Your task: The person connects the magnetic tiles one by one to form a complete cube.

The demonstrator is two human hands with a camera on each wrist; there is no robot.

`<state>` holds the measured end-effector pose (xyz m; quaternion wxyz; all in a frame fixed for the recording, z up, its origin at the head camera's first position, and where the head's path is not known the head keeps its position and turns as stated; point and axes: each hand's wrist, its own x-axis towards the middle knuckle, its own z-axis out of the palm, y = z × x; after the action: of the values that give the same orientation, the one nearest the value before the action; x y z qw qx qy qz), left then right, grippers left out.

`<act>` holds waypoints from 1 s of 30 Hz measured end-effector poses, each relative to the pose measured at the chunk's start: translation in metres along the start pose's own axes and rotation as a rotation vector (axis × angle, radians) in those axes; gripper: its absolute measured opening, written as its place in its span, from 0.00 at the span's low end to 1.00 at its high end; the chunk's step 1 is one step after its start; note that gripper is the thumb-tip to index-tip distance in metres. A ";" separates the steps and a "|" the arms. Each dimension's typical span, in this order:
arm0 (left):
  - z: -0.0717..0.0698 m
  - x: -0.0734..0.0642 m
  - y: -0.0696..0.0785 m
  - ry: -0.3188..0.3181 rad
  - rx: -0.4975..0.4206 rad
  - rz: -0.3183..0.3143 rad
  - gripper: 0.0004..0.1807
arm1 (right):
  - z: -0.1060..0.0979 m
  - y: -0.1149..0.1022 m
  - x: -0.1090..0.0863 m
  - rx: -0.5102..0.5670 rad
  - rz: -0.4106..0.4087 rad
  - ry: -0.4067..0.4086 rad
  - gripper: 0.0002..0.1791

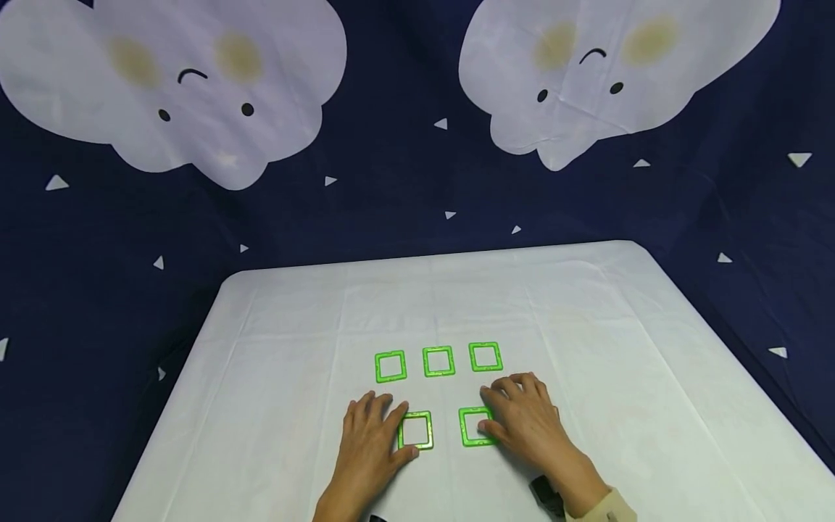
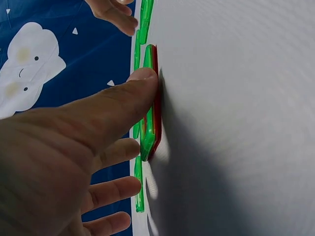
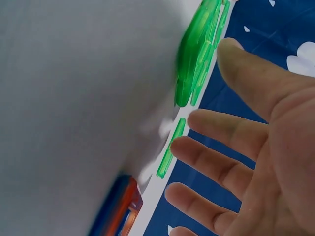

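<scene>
Several green square frame tiles lie on the white table. My left hand point(image 1: 368, 453) pinches the near left green tile point(image 1: 431, 431) between thumb and index finger. Under that tile, a red layer point(image 2: 157, 103) shows in the left wrist view. My right hand point(image 1: 531, 422) is over the right side of the near right green tile point(image 1: 464, 428), fingers spread and loosely bent. In the right wrist view, its thumb and fingers stand apart from the green tile point(image 3: 189, 69). An orange and blue piece point(image 3: 120, 209) shows low in that view; the head view does not show it.
Behind the hands is a row of green tiles: left tile point(image 1: 377, 368), middle tile point(image 1: 426, 362) and right tile point(image 1: 472, 357). The white cloth-covered table point(image 1: 293, 348) ends at a dark blue backdrop point(image 1: 391, 210) with clouds and triangles.
</scene>
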<state>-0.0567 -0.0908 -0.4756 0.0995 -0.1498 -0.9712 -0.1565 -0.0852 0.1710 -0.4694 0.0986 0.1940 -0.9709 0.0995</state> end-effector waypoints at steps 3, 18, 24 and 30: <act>0.000 -0.001 0.001 -0.007 -0.005 -0.005 0.36 | 0.001 0.002 0.003 -0.023 -0.043 -0.006 0.27; 0.002 -0.001 -0.001 -0.001 -0.011 -0.002 0.34 | 0.003 0.006 0.011 -0.034 -0.102 0.063 0.14; 0.001 -0.003 -0.002 -0.012 -0.017 -0.012 0.34 | 0.005 0.006 0.014 -0.057 -0.098 0.092 0.10; 0.000 -0.003 -0.002 -0.019 -0.013 -0.009 0.33 | 0.006 0.005 0.015 -0.065 -0.085 0.115 0.09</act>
<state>-0.0543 -0.0934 -0.4766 0.0885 -0.1476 -0.9717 -0.1618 -0.1020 0.1692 -0.4725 0.1646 0.2257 -0.9573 0.0745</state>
